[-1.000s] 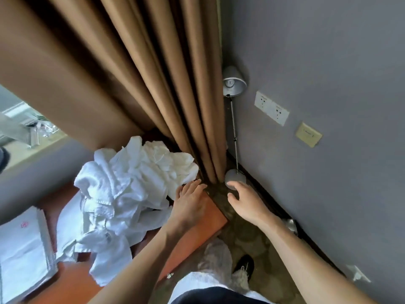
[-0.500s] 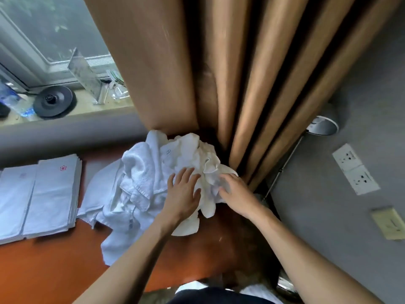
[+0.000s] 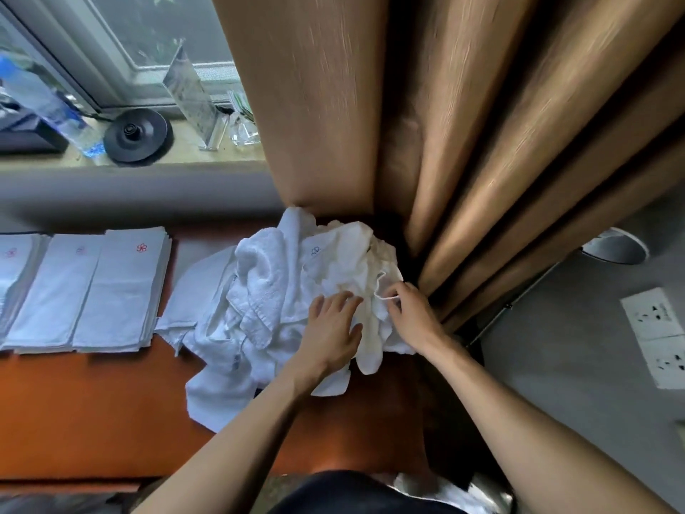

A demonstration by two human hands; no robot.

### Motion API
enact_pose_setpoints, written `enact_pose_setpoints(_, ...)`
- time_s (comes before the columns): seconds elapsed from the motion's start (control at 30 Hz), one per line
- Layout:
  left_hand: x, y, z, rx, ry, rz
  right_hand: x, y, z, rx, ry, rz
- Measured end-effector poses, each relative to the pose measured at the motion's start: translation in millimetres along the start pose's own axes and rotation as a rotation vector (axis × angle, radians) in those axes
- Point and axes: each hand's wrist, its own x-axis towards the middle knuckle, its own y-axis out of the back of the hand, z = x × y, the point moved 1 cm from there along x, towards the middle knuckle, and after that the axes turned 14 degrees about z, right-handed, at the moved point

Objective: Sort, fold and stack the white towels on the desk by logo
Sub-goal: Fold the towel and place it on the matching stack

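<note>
**While a heap of towels [image 3: 267, 291] lies crumpled on the counter [image 3: 92, 402]**

At far left, folded stacks [image 3: 122, 287] with red flower logos lie side by side. Just right of them the heap sits against the tan curtain [image 3: 482, 142]. The left hand [image 3: 331, 328] rests flat on the heap, fingers spread wide. Beside it, the right hand [image 3: 411, 317] pinches a thin towel hem at the heap's right edge.
</note>
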Motion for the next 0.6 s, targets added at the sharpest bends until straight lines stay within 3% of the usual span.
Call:
enact_pose_setpoints(0.43, 45.4, 16.1, 86.4, -0.191, 0.029, -0.041, -23.7, 96.6, 0.7, 0.256, 0.085, 0.109)
enact_pose_setpoints(0.6, 56.2, 22.8, 112.9, -0.244, 0.089, 0.110, -20.1, 135.4, -12.2, 0.269, 0.224, 0.273)
